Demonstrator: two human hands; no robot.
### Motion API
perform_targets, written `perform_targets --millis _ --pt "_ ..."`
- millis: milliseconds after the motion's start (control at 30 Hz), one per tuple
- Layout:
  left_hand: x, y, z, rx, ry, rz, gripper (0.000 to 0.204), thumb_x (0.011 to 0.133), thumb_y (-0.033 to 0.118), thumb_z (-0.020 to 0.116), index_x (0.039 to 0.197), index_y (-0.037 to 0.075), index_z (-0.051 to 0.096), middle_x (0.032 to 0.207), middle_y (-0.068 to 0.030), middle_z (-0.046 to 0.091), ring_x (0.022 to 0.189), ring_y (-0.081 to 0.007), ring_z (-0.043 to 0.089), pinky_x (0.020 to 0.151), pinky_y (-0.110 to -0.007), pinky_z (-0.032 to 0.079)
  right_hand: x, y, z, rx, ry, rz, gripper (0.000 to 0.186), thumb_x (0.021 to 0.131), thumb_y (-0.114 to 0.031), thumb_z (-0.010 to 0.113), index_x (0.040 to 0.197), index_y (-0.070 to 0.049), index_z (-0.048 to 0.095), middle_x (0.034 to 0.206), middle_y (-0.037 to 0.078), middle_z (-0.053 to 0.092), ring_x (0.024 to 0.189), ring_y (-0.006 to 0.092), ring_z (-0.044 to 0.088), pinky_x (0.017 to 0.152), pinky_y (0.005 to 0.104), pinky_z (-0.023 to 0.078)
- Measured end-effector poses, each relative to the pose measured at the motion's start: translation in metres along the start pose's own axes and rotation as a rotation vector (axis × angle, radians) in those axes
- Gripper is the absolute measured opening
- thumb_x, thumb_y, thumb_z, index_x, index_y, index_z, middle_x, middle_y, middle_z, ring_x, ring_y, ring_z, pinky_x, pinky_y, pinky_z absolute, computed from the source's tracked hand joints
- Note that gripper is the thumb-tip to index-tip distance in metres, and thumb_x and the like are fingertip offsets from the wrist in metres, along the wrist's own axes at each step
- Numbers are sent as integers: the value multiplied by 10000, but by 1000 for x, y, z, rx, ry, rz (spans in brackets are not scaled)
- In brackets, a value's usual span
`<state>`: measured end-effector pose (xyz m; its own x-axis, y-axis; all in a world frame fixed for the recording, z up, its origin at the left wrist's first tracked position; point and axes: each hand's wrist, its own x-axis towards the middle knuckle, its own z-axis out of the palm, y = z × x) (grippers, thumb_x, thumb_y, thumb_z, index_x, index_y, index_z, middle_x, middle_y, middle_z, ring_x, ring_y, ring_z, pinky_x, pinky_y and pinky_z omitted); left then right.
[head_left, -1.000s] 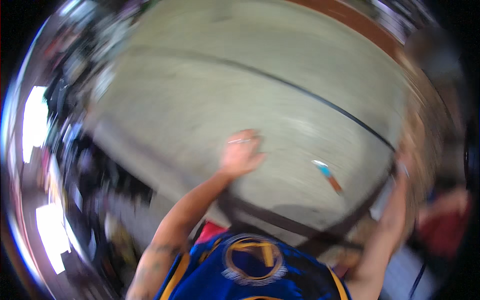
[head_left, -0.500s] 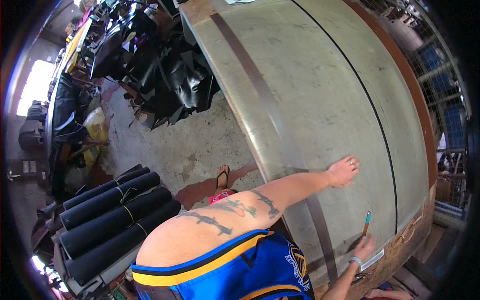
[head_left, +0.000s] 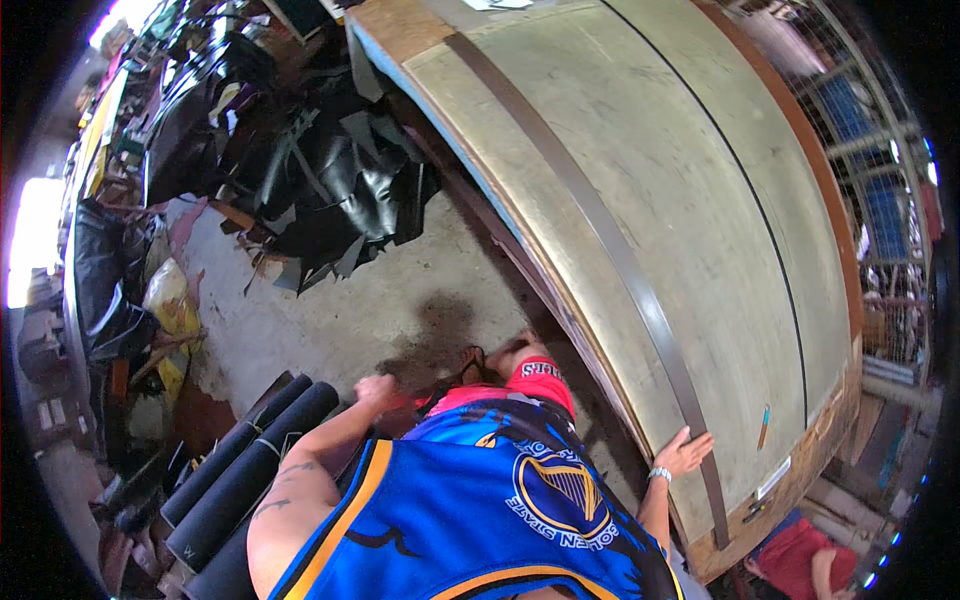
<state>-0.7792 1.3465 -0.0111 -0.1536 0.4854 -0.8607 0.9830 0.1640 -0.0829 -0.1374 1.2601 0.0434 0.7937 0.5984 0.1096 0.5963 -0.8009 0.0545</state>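
My right hand (head_left: 683, 452), a watch at its wrist, rests near the left edge of a large worktable (head_left: 560, 90). Its fingers are spread out over a long brown strip (head_left: 600, 225) that runs the length of the pale top. A cutter-like tool (head_left: 764, 426) with a blue end and a brown end lies on the table, to the right of that hand. My left hand (head_left: 375, 390) hangs off to the left, away from the table and above the floor near the dark rolls. It is blurred, and its fingers cannot be made out.
Several black rolls (head_left: 240, 460) are stacked at lower left. Black sheet scraps (head_left: 350, 190) heap on the concrete floor (head_left: 400, 290) ahead. Another person in red (head_left: 810, 555) is at the table's lower right. Wire mesh (head_left: 860, 150) stands along the right side.
My left arm has drawn back from across the tabletop to my left side. My right hand has left the cutter-like tool and moved left onto the brown strip. The view has turned.
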Motion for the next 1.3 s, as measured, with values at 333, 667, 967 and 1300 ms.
perform_targets --millis 333,667,967,1300 --pt "-20 -91 -34 -652 -168 19 729 790 748 638 1087 92 756 1001 -158 751 913 -294 730 768 -377 568 -2 41 10 -45 63 -86 722 1056 -498 386 1539 31 299 1607 258 258 1490 403 242 1211 487 224" --pt "2 3 -265 -1191 -203 212 739 831 741 608 1110 71 747 995 -149 749 907 -266 721 765 -372 563 30 -29 -41 181 -453 388 913 989 -689 325 1490 72 375 1589 281 282 1494 388 252 1229 415 198" --pt "115 59 -566 -605 -30 822 428 913 295 730 1178 -32 652 1032 -172 733 996 -230 703 852 -358 546 -4 -226 -60 529 -279 284 676 1056 -484 388 1469 50 422 1568 236 364 1478 367 304 1218 405 225" --pt "78 174 -669 -425 -423 1344 509 878 187 690 1336 -4 576 1332 -184 615 1290 -278 555 1119 -408 384 -61 -383 -138 562 -194 341 599 1044 -401 474 1492 -6 419 1585 245 321 1475 367 307 1205 415 266"
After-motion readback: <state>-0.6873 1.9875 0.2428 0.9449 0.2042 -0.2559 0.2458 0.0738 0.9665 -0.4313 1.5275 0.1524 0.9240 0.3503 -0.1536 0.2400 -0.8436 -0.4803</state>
